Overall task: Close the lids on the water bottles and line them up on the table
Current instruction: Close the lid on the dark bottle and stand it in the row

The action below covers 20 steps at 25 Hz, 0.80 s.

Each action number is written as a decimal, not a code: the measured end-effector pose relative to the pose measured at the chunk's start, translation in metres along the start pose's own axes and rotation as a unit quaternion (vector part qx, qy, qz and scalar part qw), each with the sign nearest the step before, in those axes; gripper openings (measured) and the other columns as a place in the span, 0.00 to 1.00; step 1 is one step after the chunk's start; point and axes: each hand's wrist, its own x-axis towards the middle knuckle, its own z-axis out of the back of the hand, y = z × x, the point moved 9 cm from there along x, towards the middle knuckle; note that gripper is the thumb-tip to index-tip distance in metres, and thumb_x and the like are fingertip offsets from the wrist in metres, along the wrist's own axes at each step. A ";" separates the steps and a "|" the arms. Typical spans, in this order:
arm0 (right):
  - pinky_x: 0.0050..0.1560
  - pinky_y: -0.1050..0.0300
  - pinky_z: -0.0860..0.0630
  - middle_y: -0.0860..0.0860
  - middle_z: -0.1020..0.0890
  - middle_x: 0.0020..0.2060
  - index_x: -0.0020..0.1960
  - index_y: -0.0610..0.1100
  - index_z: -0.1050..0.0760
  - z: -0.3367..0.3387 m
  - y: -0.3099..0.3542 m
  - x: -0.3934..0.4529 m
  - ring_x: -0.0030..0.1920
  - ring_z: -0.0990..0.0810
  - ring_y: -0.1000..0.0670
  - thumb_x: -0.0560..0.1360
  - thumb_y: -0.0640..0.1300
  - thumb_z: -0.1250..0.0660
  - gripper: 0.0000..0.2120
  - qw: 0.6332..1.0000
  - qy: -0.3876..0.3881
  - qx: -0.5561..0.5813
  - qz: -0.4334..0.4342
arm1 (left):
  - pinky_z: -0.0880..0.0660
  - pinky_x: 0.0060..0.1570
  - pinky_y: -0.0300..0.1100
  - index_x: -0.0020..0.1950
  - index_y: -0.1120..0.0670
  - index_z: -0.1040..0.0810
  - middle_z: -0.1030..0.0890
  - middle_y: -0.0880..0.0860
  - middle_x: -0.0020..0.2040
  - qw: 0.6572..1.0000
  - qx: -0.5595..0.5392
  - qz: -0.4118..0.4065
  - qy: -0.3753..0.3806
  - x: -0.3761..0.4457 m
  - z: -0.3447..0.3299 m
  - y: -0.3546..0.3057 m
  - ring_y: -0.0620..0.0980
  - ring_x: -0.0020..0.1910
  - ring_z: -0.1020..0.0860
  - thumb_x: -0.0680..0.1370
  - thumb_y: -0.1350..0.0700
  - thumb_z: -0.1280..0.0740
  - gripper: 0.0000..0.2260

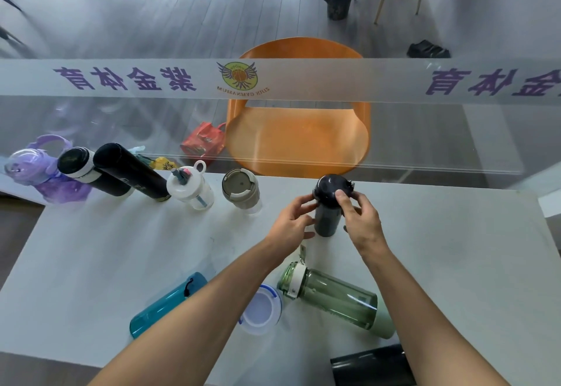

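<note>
Dark bottle (327, 215) stands upright on the table (455, 264), right of the row at the far edge. The left hand (291, 221) curls round its body, and the right hand (358, 215) pinches the dark lid (332, 188) from the side. Whether the lid is fully seated cannot be told.

The row holds a grey-lidded cup (241, 189), a white-capped bottle (189, 186), two black flasks (130, 170) and a purple bottle (39, 168). Nearer lie a green bottle (334, 294), a teal bottle (164, 303) and a loose blue-rimmed lid (261, 309).

A hard twist with a loose left grip could tip the bottle; a forearm could set the lying bottles rolling.
</note>
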 end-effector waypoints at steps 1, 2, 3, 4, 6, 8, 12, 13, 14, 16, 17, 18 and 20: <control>0.60 0.41 0.22 0.50 0.17 0.53 0.62 0.54 0.25 -0.007 0.004 0.003 0.55 0.20 0.49 0.74 0.65 0.35 0.22 1.000 0.006 -0.003 0.009 | 0.21 0.56 0.48 0.71 0.45 0.30 0.24 0.49 0.69 1.000 -0.008 -0.001 -0.008 0.000 0.006 0.000 0.52 0.61 0.22 0.80 0.65 0.43 0.23; 0.60 0.42 0.22 0.50 0.17 0.53 0.64 0.54 0.25 -0.014 0.008 0.005 0.55 0.20 0.49 0.74 0.64 0.34 0.22 1.000 0.015 -0.002 0.014 | 0.21 0.55 0.48 0.70 0.45 0.29 0.24 0.49 0.69 1.000 -0.018 -0.002 -0.017 -0.001 0.012 0.001 0.52 0.61 0.21 0.79 0.65 0.43 0.23; 0.60 0.44 0.22 0.49 0.17 0.54 0.65 0.53 0.25 -0.023 0.011 0.008 0.55 0.20 0.49 0.75 0.62 0.34 0.23 0.999 0.028 -0.001 0.017 | 0.21 0.55 0.48 0.69 0.45 0.29 0.24 0.49 0.68 0.999 -0.028 -0.001 -0.027 -0.001 0.019 0.001 0.52 0.60 0.21 0.79 0.66 0.43 0.23; 0.59 0.45 0.22 0.48 0.17 0.55 0.66 0.53 0.26 -0.031 0.014 0.010 0.55 0.20 0.49 0.75 0.61 0.34 0.23 0.999 0.041 -0.002 0.020 | 0.21 0.56 0.49 0.69 0.45 0.29 0.24 0.49 0.68 0.999 -0.037 0.000 -0.036 -0.001 0.025 0.002 0.53 0.60 0.21 0.78 0.67 0.43 0.24; 0.56 0.49 0.23 0.48 0.17 0.54 0.66 0.52 0.27 -0.046 0.016 0.012 0.53 0.20 0.49 0.75 0.61 0.34 0.23 0.998 0.059 -0.006 0.025 | 0.22 0.59 0.53 0.69 0.45 0.29 0.25 0.50 0.68 0.998 -0.047 0.001 -0.051 -0.002 0.037 0.001 0.54 0.60 0.21 0.78 0.67 0.44 0.24; 0.51 0.54 0.26 0.49 0.18 0.53 0.67 0.51 0.28 -0.056 0.018 0.014 0.51 0.21 0.50 0.76 0.59 0.34 0.23 0.997 0.069 -0.007 0.035 | 0.22 0.59 0.54 0.68 0.46 0.29 0.25 0.50 0.68 0.997 -0.053 0.001 -0.064 -0.003 0.045 0.001 0.54 0.58 0.21 0.78 0.68 0.44 0.23; 0.55 0.54 0.27 0.51 0.20 0.57 0.69 0.52 0.29 -0.065 0.020 0.018 0.57 0.22 0.49 0.77 0.59 0.35 0.24 0.996 0.082 -0.015 0.040 | 0.22 0.57 0.53 0.69 0.48 0.30 0.25 0.50 0.68 0.995 -0.064 0.004 -0.071 -0.006 0.049 -0.001 0.52 0.53 0.21 0.79 0.68 0.44 0.23; 0.56 0.54 0.28 0.51 0.20 0.57 0.69 0.52 0.29 -0.065 0.020 0.018 0.56 0.22 0.49 0.77 0.59 0.36 0.24 0.996 0.082 -0.018 0.042 | 0.23 0.58 0.54 0.69 0.48 0.30 0.25 0.50 0.67 0.995 -0.064 0.005 -0.070 -0.007 0.048 0.000 0.51 0.53 0.21 0.79 0.68 0.44 0.23; 0.55 0.54 0.28 0.51 0.19 0.57 0.69 0.52 0.29 -0.063 0.020 0.018 0.55 0.22 0.49 0.77 0.59 0.36 0.23 0.996 0.081 -0.021 0.044 | 0.23 0.59 0.54 0.70 0.48 0.30 0.25 0.49 0.67 0.996 -0.064 0.006 -0.068 -0.007 0.046 0.000 0.51 0.53 0.21 0.79 0.68 0.44 0.23; 0.52 0.55 0.28 0.50 0.19 0.55 0.69 0.52 0.28 -0.062 0.020 0.017 0.52 0.22 0.50 0.77 0.59 0.37 0.23 0.995 0.081 -0.025 0.046 | 0.23 0.59 0.54 0.70 0.50 0.31 0.25 0.48 0.66 0.996 -0.063 0.009 -0.065 -0.008 0.044 0.000 0.52 0.56 0.21 0.79 0.68 0.43 0.23; 0.52 0.55 0.28 0.49 0.19 0.54 0.69 0.52 0.28 -0.061 0.020 0.017 0.52 0.22 0.49 0.77 0.59 0.37 0.23 0.996 0.078 -0.027 0.047 | 0.22 0.59 0.54 0.71 0.50 0.31 0.26 0.48 0.66 0.996 -0.062 0.010 -0.063 -0.008 0.043 0.000 0.52 0.56 0.22 0.79 0.68 0.43 0.22; 0.52 0.55 0.29 0.49 0.18 0.55 0.68 0.52 0.28 -0.060 0.021 0.016 0.53 0.22 0.49 0.77 0.59 0.37 0.22 0.996 0.073 -0.030 0.048 | 0.22 0.58 0.54 0.71 0.51 0.32 0.26 0.48 0.66 0.996 -0.062 0.009 -0.062 -0.008 0.042 -0.001 0.52 0.55 0.22 0.79 0.68 0.43 0.22; 0.54 0.55 0.29 0.50 0.18 0.57 0.69 0.52 0.27 -0.058 0.020 0.016 0.57 0.21 0.48 0.78 0.59 0.37 0.22 0.996 0.067 -0.034 0.050 | 0.22 0.57 0.53 0.70 0.51 0.31 0.26 0.49 0.66 0.996 -0.062 0.010 -0.061 -0.008 0.041 0.000 0.53 0.55 0.22 0.79 0.67 0.43 0.22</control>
